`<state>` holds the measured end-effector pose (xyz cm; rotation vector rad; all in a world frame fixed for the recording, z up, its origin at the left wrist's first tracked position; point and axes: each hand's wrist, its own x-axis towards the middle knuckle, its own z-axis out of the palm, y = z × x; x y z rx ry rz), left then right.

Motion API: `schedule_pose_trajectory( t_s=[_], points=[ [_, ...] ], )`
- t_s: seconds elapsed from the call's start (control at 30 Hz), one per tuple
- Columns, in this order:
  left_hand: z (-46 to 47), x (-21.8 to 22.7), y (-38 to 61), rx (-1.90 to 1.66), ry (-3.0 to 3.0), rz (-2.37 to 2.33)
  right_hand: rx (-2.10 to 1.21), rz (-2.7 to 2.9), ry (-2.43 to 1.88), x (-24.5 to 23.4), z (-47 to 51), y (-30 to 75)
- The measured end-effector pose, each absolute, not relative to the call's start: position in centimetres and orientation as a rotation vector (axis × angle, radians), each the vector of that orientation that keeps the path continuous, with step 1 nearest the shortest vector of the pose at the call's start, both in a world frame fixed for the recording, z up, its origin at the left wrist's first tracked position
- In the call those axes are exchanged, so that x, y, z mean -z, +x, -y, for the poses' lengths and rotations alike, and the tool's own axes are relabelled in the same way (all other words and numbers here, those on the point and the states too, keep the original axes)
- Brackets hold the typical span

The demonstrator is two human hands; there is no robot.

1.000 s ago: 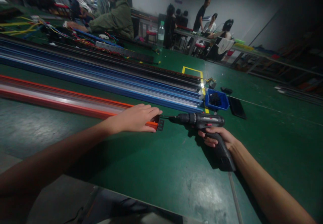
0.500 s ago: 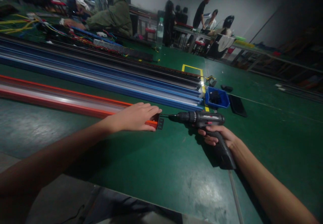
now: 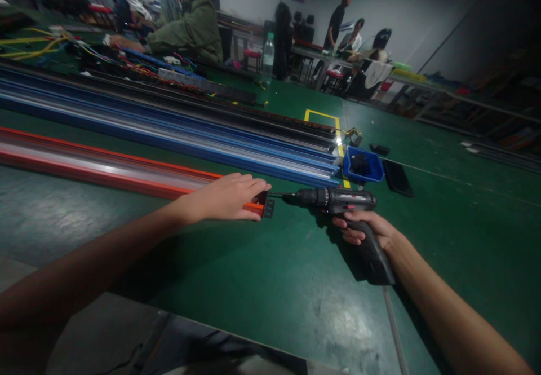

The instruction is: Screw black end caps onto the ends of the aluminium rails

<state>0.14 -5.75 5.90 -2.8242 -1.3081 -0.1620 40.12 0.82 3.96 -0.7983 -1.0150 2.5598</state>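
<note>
Head view: my right grip (image 3: 379, 227) clasps a black drill (image 3: 349, 199), my left grip (image 3: 228, 197) a long, glossy orange-red rail (image 3: 139, 175), black-capped.

One power drill (image 3: 350, 199), one orange rail (image 3: 105, 169), one black end piece (image 3: 269, 208), one blue bin (image 3: 375, 174), one flat black slab (image 3: 398, 179) and one bottle (image 3: 269, 53) enter my count, taken remotely over one green worktop (image 3: 270, 273); the blue rails (image 3: 203, 149) run to several, though their overlap keeps me from an exact figure.
</note>
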Motion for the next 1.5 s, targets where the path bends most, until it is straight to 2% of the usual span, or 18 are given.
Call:
schedule_pose_trajectory(
  t_s=[1.5],
  points=[
    [5.86, -6.08, 0.32, 0.149, -2.819, 1.332, -2.565, 0.97, -0.823, -4.17, -0.75, 39.93]
  ],
)
